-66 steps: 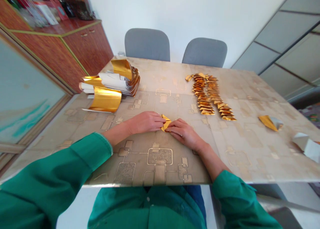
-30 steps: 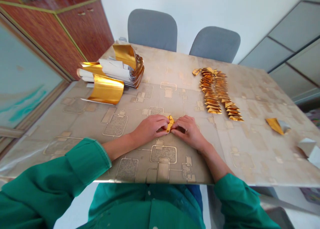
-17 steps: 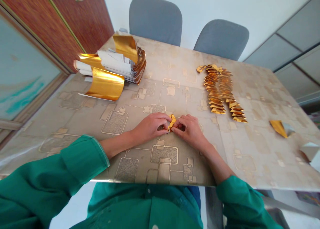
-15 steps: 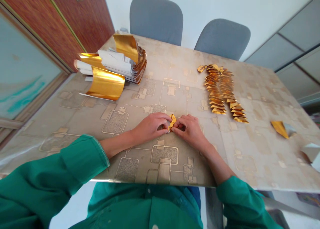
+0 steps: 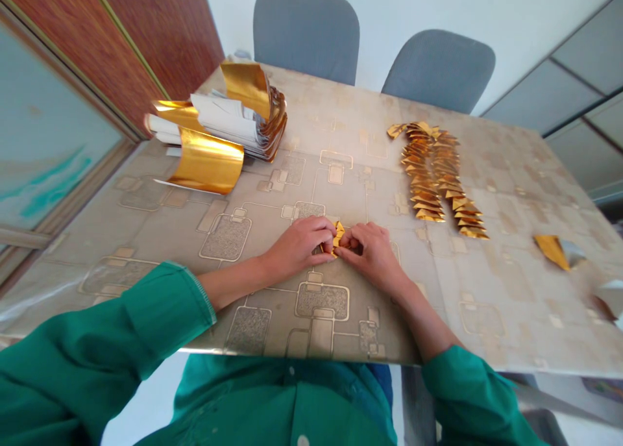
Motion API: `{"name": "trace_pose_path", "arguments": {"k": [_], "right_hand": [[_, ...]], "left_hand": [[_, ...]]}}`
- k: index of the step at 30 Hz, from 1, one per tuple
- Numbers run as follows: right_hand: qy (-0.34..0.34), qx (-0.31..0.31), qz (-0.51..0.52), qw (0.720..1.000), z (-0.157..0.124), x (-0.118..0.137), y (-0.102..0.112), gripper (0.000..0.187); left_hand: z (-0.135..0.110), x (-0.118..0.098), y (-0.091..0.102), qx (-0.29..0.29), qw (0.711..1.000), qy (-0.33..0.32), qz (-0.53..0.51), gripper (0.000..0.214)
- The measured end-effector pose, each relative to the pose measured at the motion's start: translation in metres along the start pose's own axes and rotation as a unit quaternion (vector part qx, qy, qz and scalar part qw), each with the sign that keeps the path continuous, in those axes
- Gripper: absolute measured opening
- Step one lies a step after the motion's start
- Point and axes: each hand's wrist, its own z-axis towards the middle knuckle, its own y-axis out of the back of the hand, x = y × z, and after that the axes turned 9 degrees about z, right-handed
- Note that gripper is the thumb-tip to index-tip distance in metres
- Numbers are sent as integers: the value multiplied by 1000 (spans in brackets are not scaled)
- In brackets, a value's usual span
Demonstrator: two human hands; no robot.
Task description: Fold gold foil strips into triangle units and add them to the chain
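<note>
A small folded piece of gold foil paper lies between my hands at the middle of the table's near part. My left hand pinches its left side, with thumb and fingers closed on it. From the other side my right hand grips the same piece, its fingers curled and thumb at the near edge. My fingers hide much of the paper, so its full shape does not show.
Loose gold and white paper sheets curl in a pile at the back left. Two rows of folded gold pieces stand at the back right. A part-folded gold piece lies far right, near a white object. Two grey chairs stand behind the table.
Both hands stay on the gold paper, with small shifts of the fingers; less of its near end shows now. The whole view has shifted slightly.
</note>
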Motion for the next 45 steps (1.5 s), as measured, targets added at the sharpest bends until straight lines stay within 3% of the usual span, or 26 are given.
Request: {"name": "trace_pose_path", "arguments": {"k": [13,17,21,25,29,39,45], "right_hand": [[-20,-29,5,999,-8,-3,6,7],[-4,-51,-5,999,-12,2,1,7],[-32,-42,-22,998,-10,2,-5,9],[-46,-42,-10,998,-8,0,-5,7],[-38,-62,-31,997,-9,1,-7,8],[-23,-60,-32,997,-10,-1,-5,12],[-20,-75,-62,995,-12,6,-8,17]], "left_hand": [[0,1,-1,0,999,-34,35,8],[1,0,1,0,998,-43,44,7],[1,-2,3,-4,994,-68,89,5],[0,-10,5,-39,969,-122,211,15],[-4,-21,5,-22,934,-181,308,22],[-28,-41,1,-43,933,-99,345,21],[-26,-48,3,-44,928,-88,360,18]]}}
